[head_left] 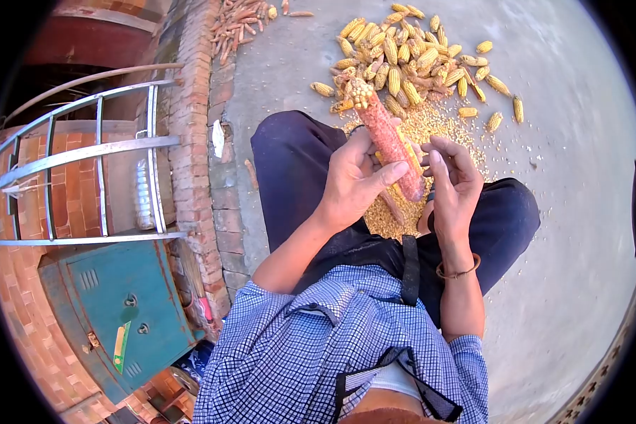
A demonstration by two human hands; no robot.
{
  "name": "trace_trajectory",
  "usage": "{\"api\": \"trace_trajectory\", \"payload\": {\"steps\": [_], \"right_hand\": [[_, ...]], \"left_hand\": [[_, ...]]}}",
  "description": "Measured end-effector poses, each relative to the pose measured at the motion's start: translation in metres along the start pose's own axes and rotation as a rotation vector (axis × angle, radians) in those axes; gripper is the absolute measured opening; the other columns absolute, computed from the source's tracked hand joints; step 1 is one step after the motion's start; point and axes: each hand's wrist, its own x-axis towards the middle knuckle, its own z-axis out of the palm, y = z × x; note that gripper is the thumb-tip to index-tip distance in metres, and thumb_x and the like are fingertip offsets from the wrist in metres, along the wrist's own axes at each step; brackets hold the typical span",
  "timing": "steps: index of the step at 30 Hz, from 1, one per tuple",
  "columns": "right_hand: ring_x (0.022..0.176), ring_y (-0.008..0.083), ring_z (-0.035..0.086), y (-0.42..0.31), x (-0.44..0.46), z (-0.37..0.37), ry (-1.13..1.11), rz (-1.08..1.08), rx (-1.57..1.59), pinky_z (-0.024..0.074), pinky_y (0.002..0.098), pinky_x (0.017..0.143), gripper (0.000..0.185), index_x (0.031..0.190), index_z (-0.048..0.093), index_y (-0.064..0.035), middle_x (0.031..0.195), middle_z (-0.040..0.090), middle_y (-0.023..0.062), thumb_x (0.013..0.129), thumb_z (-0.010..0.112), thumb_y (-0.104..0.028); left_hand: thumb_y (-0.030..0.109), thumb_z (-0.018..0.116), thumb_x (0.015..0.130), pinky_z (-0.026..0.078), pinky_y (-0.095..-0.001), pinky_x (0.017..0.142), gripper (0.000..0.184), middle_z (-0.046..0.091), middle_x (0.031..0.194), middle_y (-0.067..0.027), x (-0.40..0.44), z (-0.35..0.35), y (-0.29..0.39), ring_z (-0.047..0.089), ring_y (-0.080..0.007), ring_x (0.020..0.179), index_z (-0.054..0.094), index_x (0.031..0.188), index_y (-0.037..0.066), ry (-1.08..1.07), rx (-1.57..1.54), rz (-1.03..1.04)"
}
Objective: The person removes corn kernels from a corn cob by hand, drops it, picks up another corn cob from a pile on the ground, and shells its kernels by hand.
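My left hand (357,184) is closed around a corn cob (387,138), its thumb lying across the lower part. The cob's near side is mostly bare and reddish, with kernels left at the far tip and along the right edge. Beside that right edge is my right hand (456,187), its fingers loosely bent and apart with the thumb raised. Its fingertips are close to the cob; whether they touch is hard to make out. Loose kernels (389,222) lie between my legs, and a bare cob (393,209) rests on them.
A heap of yellow corn ears (403,56) lies ahead on the concrete floor (572,212), with kernels scattered around. Stripped cobs (237,25) are piled at the far left. Along the left run a brick edge (194,141), a metal ladder (85,155) and a green metal cabinet (131,304).
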Motion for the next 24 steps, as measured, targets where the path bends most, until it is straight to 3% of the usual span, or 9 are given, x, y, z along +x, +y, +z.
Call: {"api": "trace_trajectory", "payload": {"steps": [5, 9, 24], "right_hand": [[0.087, 0.0094, 0.064, -0.005, -0.001, -0.001, 0.008, -0.007, 0.006, 0.0490, 0.0228, 0.075, 0.020, 0.114, 0.061, 0.0035, 0.099, 0.066, 0.0056, 0.097, 0.057, -0.004], [0.084, 0.0094, 0.064, -0.005, 0.000, 0.000, 0.018, -0.005, 0.018, 0.0478, 0.0227, 0.072, 0.020, 0.115, 0.060, 0.0051, 0.096, 0.067, 0.0059, 0.097, 0.056, -0.004], [0.087, 0.0125, 0.067, -0.008, -0.001, -0.002, -0.011, 0.021, 0.011, 0.0491, 0.0243, 0.073, 0.023, 0.117, 0.059, 0.0054, 0.101, 0.068, 0.0099, 0.098, 0.056, -0.007]], "left_hand": [[0.018, 0.065, 0.092, 0.052, -0.0423, 0.095, 0.061, 0.062, 0.117, -0.0191, 0.002, -0.002, -0.011, 0.065, -0.0292, 0.107, 0.036, 0.141, -0.005, -0.016, -0.155, 0.033], [0.029, 0.065, 0.093, 0.051, -0.0464, 0.096, 0.062, 0.061, 0.121, -0.0224, 0.003, -0.007, -0.006, 0.064, -0.0331, 0.110, 0.039, 0.142, 0.002, -0.094, -0.322, -0.018], [0.033, 0.066, 0.092, 0.053, -0.0414, 0.092, 0.058, 0.057, 0.127, -0.0254, 0.008, -0.015, -0.005, 0.063, -0.0324, 0.110, 0.044, 0.136, 0.002, -0.134, -0.373, -0.025]]}}
